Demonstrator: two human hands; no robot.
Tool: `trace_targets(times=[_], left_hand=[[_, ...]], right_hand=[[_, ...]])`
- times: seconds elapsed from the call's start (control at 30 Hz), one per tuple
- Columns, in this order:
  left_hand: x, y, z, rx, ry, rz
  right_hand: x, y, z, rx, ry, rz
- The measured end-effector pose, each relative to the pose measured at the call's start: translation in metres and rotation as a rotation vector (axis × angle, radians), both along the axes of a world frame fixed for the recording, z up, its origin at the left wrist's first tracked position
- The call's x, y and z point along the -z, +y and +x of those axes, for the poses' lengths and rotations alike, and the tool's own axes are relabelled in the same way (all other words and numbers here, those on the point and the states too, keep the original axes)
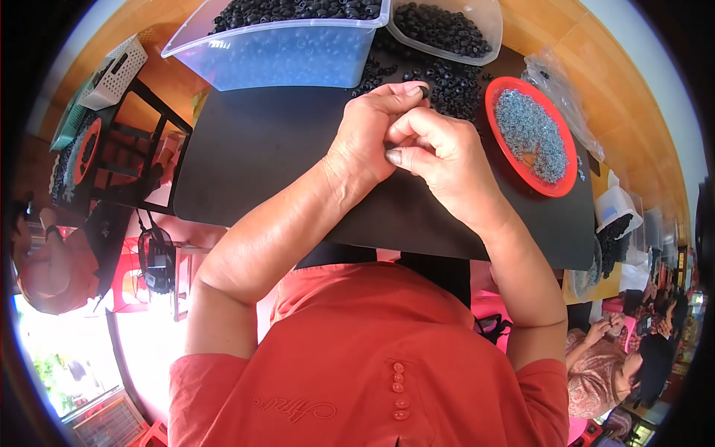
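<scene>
My two hands meet above the dark table (253, 141). My left hand (365, 130) is closed, and a small black part (424, 92), probably like the loose ones, shows at the tip of its thumb. Against the left palm, my right hand (447, 149) is pinched, thumb and forefinger together; what sits between them is too small and hidden to make out. Just beyond the hands, loose black ring-like parts (454, 89) lie in a pile. To the right stands a red plate (490, 112) of small silvery metal pieces (529, 127).
A large clear tub (290, 56) of black parts stands at the far left of the table, with a smaller clear tub (488, 30) beside it. A crumpled plastic bag (566, 97) lies past the plate. Other people sit at the left (56, 268) and right (603, 365).
</scene>
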State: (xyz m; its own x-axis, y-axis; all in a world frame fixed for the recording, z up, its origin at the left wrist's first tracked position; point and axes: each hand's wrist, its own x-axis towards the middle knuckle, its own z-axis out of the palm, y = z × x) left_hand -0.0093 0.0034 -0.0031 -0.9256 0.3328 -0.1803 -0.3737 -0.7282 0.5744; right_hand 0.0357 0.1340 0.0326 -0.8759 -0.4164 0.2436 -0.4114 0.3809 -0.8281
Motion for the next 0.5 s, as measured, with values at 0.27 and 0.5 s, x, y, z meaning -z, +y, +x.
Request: trace_targets(times=[0.27,0.5], left_hand=[[-0.006,0.004,0.003,-0.008,0.146,-0.126],[-0.011,0.005,0.014,0.026,0.201,-0.218]], right_hand=[[-0.004,0.048,-0.036,0.275,-0.179,-0.572],[0.006,0.043,-0.036,0.167,-0.252,-0.664]])
